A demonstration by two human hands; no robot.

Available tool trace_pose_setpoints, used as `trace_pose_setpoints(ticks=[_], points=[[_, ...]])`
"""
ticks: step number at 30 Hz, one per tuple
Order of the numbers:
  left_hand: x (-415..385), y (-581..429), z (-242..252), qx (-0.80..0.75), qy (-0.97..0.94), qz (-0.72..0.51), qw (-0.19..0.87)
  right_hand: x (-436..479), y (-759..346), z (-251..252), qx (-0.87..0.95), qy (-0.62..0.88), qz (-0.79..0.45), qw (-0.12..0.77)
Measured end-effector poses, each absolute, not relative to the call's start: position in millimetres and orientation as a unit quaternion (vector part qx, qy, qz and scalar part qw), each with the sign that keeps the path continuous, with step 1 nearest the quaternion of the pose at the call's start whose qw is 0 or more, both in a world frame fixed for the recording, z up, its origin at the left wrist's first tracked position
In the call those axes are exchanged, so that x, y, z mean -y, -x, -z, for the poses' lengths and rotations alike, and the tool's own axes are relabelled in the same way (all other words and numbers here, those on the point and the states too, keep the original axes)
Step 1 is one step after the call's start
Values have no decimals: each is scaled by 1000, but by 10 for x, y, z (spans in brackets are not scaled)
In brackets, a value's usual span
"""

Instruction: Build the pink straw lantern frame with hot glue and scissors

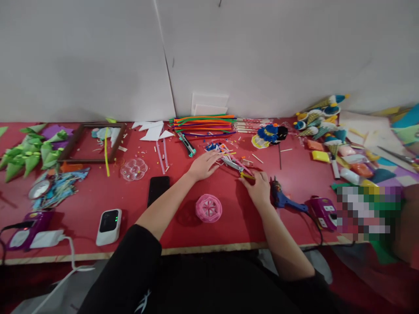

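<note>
My left hand (204, 166) lies palm down with its fingers stretched out, at the edge of a small heap of blue bits, pale straws and scraps (214, 147). To its right, my right hand (259, 187) has its fingers closed around the yellow handle of a pair of scissors (233, 165). The silver blades point left toward the heap, and pink straws (240, 165) lie just beyond them. Between my forearms stands a round pink woven piece (208, 208) with a spoked top.
A blue hot glue gun (288, 199) lies right of my right hand, its cord running to a purple power strip (322, 213). A phone (158, 190) is partly behind my left forearm. Pipe cleaners (203, 125) and a green cutter (187, 145) lie at the back. Someone sits far right.
</note>
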State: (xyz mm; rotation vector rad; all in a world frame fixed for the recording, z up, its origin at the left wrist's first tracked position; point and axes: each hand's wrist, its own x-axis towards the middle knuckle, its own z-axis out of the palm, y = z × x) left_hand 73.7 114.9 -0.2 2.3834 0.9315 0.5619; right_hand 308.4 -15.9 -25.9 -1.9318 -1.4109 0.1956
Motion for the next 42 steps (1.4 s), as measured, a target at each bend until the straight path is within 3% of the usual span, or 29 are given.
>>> trace_pose_setpoints(ticks=[8,14,18,20,22,26,29,35,42], points=[[-998,-490,-273,-419,-733,-372,387,121,-2887,-151,564,686,-169,428],[-727,-667,-476,-347,-637,-406,556,-127,-2388,-327,605,563,-340,448],[-742,-554,-578,-343,-528,-490,603,-324,-2304,-242,559,515,-465,454],[-781,-363,-713,-351,-453,-542,615,-397,-2329,-156,515,508,-524,450],[-793,-138,-889,-348,-206,-617,675,-429,-2330,-74,477,497,-582,433],[-722,197,-1159,-327,-116,-654,672,-435,-2184,13,447,456,-678,364],[-671,263,-1186,-321,-81,-677,657,-521,-2057,16,443,464,-666,380],[-626,178,-1102,-363,-47,-625,689,-654,-2143,-160,509,521,-478,491],[-696,170,-1128,-425,27,-608,670,233,-2763,-315,673,490,-446,329]])
